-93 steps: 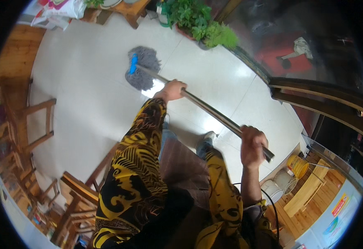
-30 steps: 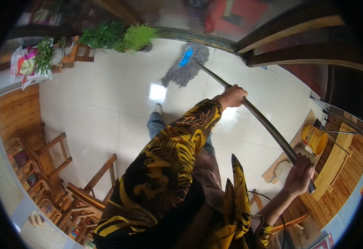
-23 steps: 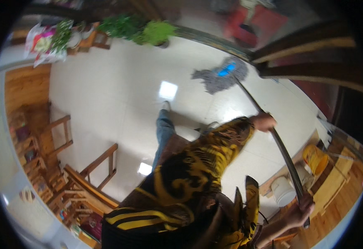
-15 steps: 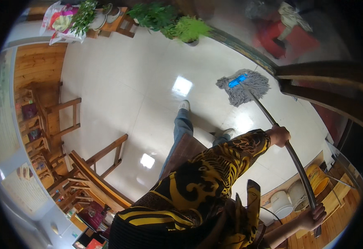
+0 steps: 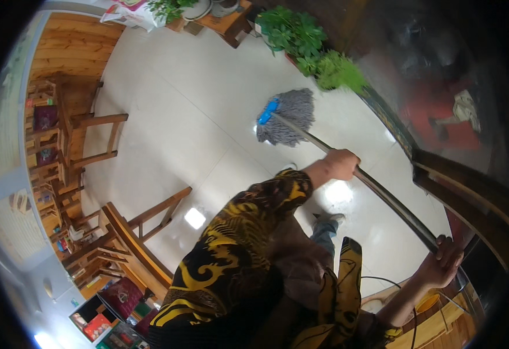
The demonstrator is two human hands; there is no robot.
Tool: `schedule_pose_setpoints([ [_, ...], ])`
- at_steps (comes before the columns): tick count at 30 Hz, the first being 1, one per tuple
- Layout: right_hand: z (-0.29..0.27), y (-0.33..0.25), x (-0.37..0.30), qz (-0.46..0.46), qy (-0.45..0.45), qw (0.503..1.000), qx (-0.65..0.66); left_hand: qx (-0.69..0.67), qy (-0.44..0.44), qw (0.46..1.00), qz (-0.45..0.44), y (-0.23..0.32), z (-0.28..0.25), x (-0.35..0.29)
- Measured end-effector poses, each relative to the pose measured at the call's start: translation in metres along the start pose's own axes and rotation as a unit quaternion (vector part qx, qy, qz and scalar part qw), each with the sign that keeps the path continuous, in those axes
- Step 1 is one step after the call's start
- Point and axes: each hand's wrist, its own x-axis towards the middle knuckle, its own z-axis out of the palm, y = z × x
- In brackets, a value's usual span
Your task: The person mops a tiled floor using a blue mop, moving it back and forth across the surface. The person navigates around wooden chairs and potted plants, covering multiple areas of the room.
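Observation:
A mop point(image 5: 382, 196) with a long metal handle slants across the head view. Its grey string head point(image 5: 295, 116), joined by a blue clamp point(image 5: 268, 111), lies spread on the pale tiled floor point(image 5: 167, 128). My left hand point(image 5: 343, 164) is wrapped round the handle partway up, its arm in a black and yellow patterned sleeve. Near the handle's upper end, my right hand point(image 5: 442, 263) grips it at lower right. One of my shoes point(image 5: 337, 219) shows on the floor below the handle; the other is mostly hidden behind my left forearm.
Leafy potted plants point(image 5: 292, 35) stand by the dark-framed glass point(image 5: 391, 125) beyond the mop head. At left are a wooden table point(image 5: 129, 244) and benches point(image 5: 100, 119). A yellow bucket point(image 5: 428, 302) sits at lower right, with a dark cable point(image 5: 411, 305) nearby.
The mop head has swept left across the floor, and my left hand has moved left and forward with the handle. My right hand has risen slightly. The whole view has also turned.

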Motion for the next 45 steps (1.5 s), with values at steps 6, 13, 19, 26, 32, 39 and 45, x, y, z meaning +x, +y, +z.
schedule_pose_setpoints([
  [6,0.114,0.077,0.079,-0.065,-0.069,0.995,-0.03,0.026,0.102,0.994,-0.028,-0.089,-0.136,-0.065],
  [13,0.245,0.271,0.098,-0.021,-0.168,0.985,0.027,0.1,0.255,0.951,-0.141,-0.278,-0.212,-0.119],
  [19,0.247,0.327,0.001,0.07,-0.235,0.955,-0.168,0.164,0.12,0.935,-0.291,-0.341,-0.155,-0.143],
  [26,0.159,0.222,-0.045,0.094,-0.174,0.955,-0.222,0.147,0.089,0.983,-0.067,-0.282,-0.065,-0.109],
  [32,0.076,0.086,-0.111,0.125,-0.089,0.963,-0.222,0.04,0.034,0.997,-0.051,-0.143,0.037,-0.089],
  [39,0.056,-0.04,-0.131,0.082,-0.039,0.956,-0.277,0.075,-0.035,0.995,0.05,0.01,0.078,-0.079],
  [45,0.144,-0.041,-0.068,-0.064,-0.164,0.953,-0.245,0.093,0.097,0.972,0.193,0.0,-0.017,-0.11],
])
